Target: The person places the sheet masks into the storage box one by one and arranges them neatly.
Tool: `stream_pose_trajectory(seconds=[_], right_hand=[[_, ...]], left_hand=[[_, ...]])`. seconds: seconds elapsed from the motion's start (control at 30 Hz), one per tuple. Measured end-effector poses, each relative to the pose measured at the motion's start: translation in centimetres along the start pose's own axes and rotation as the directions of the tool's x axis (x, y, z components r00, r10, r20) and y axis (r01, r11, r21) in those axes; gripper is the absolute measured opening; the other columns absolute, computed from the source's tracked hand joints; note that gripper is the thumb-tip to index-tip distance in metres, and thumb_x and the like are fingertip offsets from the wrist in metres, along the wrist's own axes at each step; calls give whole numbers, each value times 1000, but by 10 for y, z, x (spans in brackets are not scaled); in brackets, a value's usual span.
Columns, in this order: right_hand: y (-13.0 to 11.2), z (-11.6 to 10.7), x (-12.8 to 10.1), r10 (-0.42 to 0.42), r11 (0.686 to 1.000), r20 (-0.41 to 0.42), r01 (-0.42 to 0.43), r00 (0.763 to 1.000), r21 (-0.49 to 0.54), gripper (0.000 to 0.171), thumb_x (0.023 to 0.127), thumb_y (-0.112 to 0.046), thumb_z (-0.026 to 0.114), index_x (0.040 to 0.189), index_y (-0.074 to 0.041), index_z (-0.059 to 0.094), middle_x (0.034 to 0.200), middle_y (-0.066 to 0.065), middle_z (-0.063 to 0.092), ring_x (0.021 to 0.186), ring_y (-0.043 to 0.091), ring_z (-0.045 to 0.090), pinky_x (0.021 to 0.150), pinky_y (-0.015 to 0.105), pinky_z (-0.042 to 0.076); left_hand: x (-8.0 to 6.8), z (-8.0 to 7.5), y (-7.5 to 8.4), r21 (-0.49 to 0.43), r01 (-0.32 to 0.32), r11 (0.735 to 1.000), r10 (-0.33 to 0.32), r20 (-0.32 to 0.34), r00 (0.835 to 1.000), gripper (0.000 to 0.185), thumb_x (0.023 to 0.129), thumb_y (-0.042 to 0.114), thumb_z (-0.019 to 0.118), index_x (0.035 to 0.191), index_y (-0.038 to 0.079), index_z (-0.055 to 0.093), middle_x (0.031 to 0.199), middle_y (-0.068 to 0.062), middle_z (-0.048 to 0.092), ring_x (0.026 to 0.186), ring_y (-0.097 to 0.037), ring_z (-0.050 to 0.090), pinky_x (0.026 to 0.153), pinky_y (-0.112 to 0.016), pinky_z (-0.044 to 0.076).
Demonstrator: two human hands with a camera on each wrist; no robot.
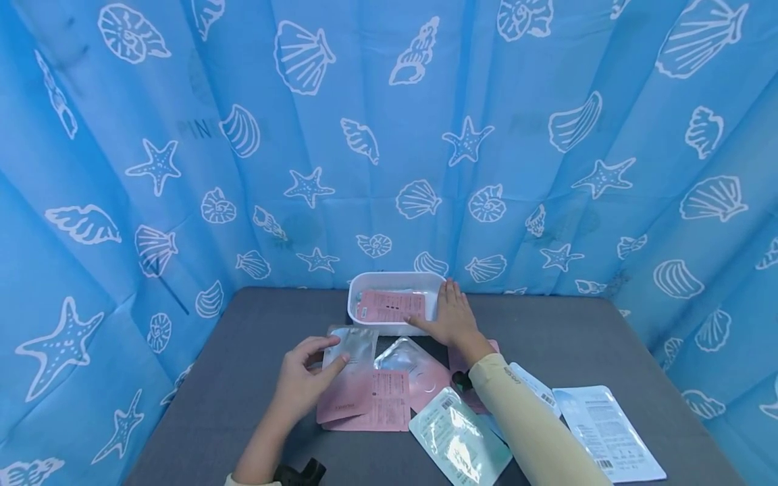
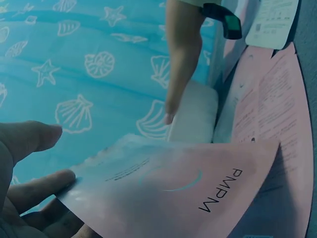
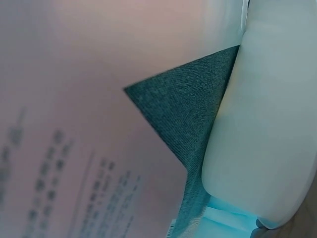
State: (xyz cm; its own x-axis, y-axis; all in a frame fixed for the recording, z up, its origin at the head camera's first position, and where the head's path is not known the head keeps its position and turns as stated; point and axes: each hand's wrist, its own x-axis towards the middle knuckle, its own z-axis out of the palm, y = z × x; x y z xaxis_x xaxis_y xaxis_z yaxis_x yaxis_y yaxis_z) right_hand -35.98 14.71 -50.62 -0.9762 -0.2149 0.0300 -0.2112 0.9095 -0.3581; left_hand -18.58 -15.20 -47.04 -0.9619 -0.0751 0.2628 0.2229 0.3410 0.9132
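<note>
My left hand holds a pink-and-silver sheet-mask packet by its edge. The fingers lie along and beneath that edge; the thumb stands off its face in the left wrist view. The packet is raised and tilted over another pink packet, showing its back print. My right hand rests against the right end of a white plastic tub, fingers straight along its side and thumb over the front rim. Inside the tub lies a pink packet. In the right wrist view, the hand itself is hidden.
A pink-and-silver packet lies before the tub. A pale green packet is nearer the front, and a white packet lies at the right. The right forearm partly covers other packets. A blue shell-print curtain hangs behind the grey tabletop.
</note>
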Motion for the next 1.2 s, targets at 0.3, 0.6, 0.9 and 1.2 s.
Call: stream_pose_trajectory(seconds=[0.3,0.6,0.9,1.2], right_hand=[[-1,-2,1,-2,1000,5,2,1000,-19,129,89,-82,56,167,8,5,177,27,0,165,45,1,134,57,6],[-1,0,2,9,1000,3,-9,1000,-11,128,90,-79,58,167,7,4,177,26,-1,166,43,0,134,56,6],[2,4,3,7,1000,-11,-7,1000,-15,129,90,-81,58,167,7,4,177,26,-2,166,43,0,135,56,6],[2,4,3,12,1000,-4,-12,1000,-8,130,89,-83,57,167,7,4,177,25,-3,166,42,-2,135,55,5]], left_hand=[[8,-7,2,13,-39,999,39,-57,998,36,95,17,82,128,6,75,123,-13,73,108,-30,75,86,-25,63],[18,-7,8,-52,-71,996,64,-118,991,35,96,14,80,129,4,75,125,-15,71,108,-31,78,85,-19,61],[24,-5,14,-27,-27,999,23,-145,989,39,97,20,80,131,1,73,131,-17,70,113,-35,75,88,-20,60],[27,-6,11,-27,-62,998,56,-179,982,37,98,16,78,130,-1,72,128,-19,71,112,-34,73,91,-16,57]])
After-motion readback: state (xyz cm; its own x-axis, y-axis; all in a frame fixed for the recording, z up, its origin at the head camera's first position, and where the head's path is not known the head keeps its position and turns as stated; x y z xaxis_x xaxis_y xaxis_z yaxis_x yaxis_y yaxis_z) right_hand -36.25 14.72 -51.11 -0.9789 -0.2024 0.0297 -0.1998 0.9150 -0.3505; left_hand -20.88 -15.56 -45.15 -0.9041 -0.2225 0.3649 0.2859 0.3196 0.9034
